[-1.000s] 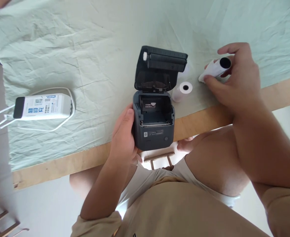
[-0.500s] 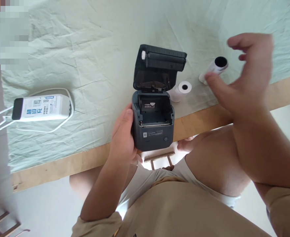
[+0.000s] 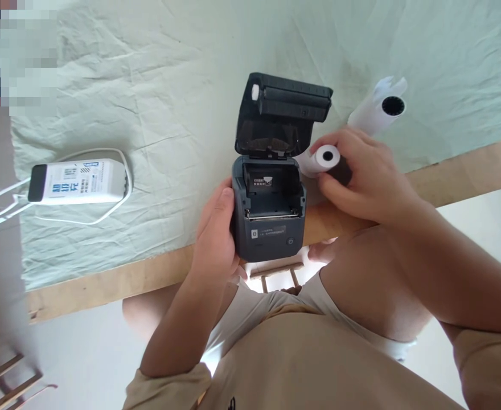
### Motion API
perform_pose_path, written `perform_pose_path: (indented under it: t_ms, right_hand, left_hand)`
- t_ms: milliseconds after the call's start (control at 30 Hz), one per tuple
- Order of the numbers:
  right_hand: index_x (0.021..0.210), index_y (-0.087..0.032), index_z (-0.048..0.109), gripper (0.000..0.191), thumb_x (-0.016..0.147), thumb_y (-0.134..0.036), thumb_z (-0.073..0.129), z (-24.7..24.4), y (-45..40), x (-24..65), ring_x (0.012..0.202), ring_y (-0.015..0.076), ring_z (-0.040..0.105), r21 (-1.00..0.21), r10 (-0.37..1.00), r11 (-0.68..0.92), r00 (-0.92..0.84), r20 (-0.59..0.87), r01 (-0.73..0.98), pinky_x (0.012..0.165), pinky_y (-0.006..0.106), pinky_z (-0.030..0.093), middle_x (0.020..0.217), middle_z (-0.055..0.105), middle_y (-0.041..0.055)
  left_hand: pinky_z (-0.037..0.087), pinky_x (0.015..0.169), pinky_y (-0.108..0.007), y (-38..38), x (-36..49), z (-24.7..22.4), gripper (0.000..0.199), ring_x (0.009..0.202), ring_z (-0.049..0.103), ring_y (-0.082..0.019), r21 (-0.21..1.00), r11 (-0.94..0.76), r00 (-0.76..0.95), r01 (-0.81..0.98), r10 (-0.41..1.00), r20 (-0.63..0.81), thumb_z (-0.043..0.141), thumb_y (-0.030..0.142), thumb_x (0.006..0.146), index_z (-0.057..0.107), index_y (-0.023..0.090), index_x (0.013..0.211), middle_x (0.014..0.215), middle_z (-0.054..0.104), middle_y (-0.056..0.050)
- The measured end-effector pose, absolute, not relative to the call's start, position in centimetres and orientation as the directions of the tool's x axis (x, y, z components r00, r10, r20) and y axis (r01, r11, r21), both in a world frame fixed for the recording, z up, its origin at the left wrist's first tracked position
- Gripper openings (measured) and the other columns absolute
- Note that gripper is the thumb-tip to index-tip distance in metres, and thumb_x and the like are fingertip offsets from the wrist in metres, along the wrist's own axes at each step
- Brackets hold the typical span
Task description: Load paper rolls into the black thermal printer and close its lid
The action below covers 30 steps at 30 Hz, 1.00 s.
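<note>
A dark grey label printer (image 3: 271,236) with its lid (image 3: 282,114) swung up is held at the table's front edge. My left hand (image 3: 217,233) is closed around the printer's left side. Its paper bay shows no roll inside. Just right of the printer stands a small white paper roll (image 3: 320,164) with a dark core. My right hand (image 3: 364,171) has its thumb and fingers closed about that small roll. Behind the hand is a larger white paper roll (image 3: 372,111) with a black core, its loose paper edge sticking up.
At the left a white power strip (image 3: 82,181), with a white cable looped round it, lies on the pale green cloth (image 3: 160,125). A wooden edge (image 3: 118,279) runs along the front of the table. My legs are below it.
My right hand has come down and left from above the larger roll and has closed on the small roll. The left hand keeps its hold on the printer.
</note>
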State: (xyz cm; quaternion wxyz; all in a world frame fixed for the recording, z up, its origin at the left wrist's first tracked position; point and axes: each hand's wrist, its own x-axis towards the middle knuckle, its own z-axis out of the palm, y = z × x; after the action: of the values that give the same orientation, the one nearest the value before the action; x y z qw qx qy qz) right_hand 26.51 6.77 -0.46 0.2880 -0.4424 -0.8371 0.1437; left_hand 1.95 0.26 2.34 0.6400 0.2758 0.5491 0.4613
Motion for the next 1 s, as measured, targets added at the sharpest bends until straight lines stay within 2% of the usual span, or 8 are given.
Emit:
perform_pose_path:
  t_ms: [133, 267, 400, 467, 567, 700, 867, 1000]
  right_hand:
    - [0.114, -0.027, 0.066, 0.021, 0.093, -0.028, 0.069, -0.4, 6.3, 26.0, 0.099, 0.0289, 0.076, -0.504, 0.814, 0.581, -0.449, 0.369, 0.639, 0.084, 0.047, 0.064, 0.108, 0.074, 0.0068]
    - [0.126, -0.03, 0.06, 0.038, 0.09, -0.019, 0.066, -0.2, 6.2, 25.9, 0.087, 0.0275, 0.075, -0.541, 0.855, 0.516, -0.439, 0.277, 0.664, 0.081, 0.047, 0.064, 0.099, 0.076, 0.003]
    - [0.122, -0.031, 0.063, 0.024, 0.099, -0.029, 0.067, -0.2, 6.2, 26.0, 0.108, 0.0318, 0.077, -0.516, 0.845, 0.534, -0.443, 0.3, 0.669, 0.092, 0.052, 0.067, 0.116, 0.078, 0.008]
    - [0.129, -0.03, 0.061, 0.029, 0.1, -0.03, 0.066, -0.3, 6.2, 26.1, 0.11, 0.0313, 0.077, -0.532, 0.845, 0.535, -0.421, 0.33, 0.656, 0.093, 0.052, 0.068, 0.121, 0.078, 0.0076]
    - [0.145, -0.029, 0.055, 0.049, 0.097, -0.019, 0.062, -0.5, 6.3, 26.5, 0.112, 0.0293, 0.078, -0.565, 0.861, 0.505, -0.429, 0.274, 0.652, 0.101, 0.052, 0.068, 0.129, 0.078, 0.0077]
    - [0.144, -0.033, 0.06, 0.044, 0.101, -0.029, 0.067, -0.8, 6.4, 26.9, 0.13, 0.0329, 0.073, -0.548, 0.876, 0.481, -0.396, 0.275, 0.684, 0.112, 0.055, 0.064, 0.139, 0.072, 0.0096]
    - [0.158, -0.034, 0.046, 0.063, 0.099, -0.022, 0.065, -1.2, 6.6, 27.1, 0.119, 0.0297, 0.075, -0.555, 0.881, 0.473, -0.351, 0.317, 0.684, 0.105, 0.053, 0.067, 0.133, 0.074, 0.0084]
    - [0.152, -0.036, 0.054, 0.052, 0.102, -0.025, 0.065, -1.3, 6.7, 27.2, 0.125, 0.0316, 0.073, -0.542, 0.881, 0.473, -0.354, 0.315, 0.695, 0.11, 0.051, 0.064, 0.137, 0.073, 0.0117]
  left_hand:
    - [0.074, 0.081, -0.042, 0.3, 2.1, 2.4, 0.034, 0.114, 0.084, -0.034, 0.837, 0.445, -0.069, -0.319, 0.87, -0.489, 0.063, 0.055, 0.107, 0.077, 0.026, 0.117, 0.112, 0.085, -0.006]
    - [0.074, 0.084, -0.041, 0.3, 2.2, 2.3, 0.034, 0.115, 0.084, -0.033, 0.829, 0.458, -0.085, -0.32, 0.858, -0.506, 0.063, 0.054, 0.107, 0.077, 0.026, 0.118, 0.113, 0.086, -0.006]
    - [0.075, 0.082, -0.041, 0.2, 2.2, 2.4, 0.035, 0.115, 0.085, -0.032, 0.835, 0.463, -0.103, -0.297, 0.854, -0.51, 0.064, 0.056, 0.106, 0.077, 0.027, 0.122, 0.113, 0.086, -0.005]
    - [0.075, 0.079, -0.041, 0.3, 2.2, 2.6, 0.038, 0.111, 0.085, -0.033, 0.835, 0.471, -0.094, -0.285, 0.853, -0.513, 0.064, 0.058, 0.106, 0.077, 0.027, 0.124, 0.109, 0.086, -0.005]
    - [0.075, 0.077, -0.043, 0.4, 2.3, 2.9, 0.039, 0.109, 0.086, -0.034, 0.833, 0.486, -0.069, -0.266, 0.852, -0.519, 0.064, 0.059, 0.106, 0.077, 0.027, 0.123, 0.108, 0.086, -0.006]
    - [0.075, 0.081, -0.042, 0.4, 2.4, 3.1, 0.037, 0.115, 0.085, -0.034, 0.837, 0.484, -0.072, -0.255, 0.854, -0.516, 0.063, 0.058, 0.106, 0.076, 0.026, 0.12, 0.111, 0.086, -0.006]
    - [0.075, 0.084, -0.042, 0.3, 2.3, 2.8, 0.036, 0.119, 0.083, -0.034, 0.826, 0.478, -0.082, -0.298, 0.85, -0.521, 0.064, 0.057, 0.106, 0.076, 0.027, 0.123, 0.116, 0.086, -0.006]
    - [0.073, 0.071, -0.043, 0.2, 2.1, 2.3, 0.039, 0.105, 0.085, -0.035, 0.819, 0.469, -0.043, -0.329, 0.859, -0.51, 0.065, 0.059, 0.105, 0.076, 0.027, 0.126, 0.101, 0.085, -0.007]
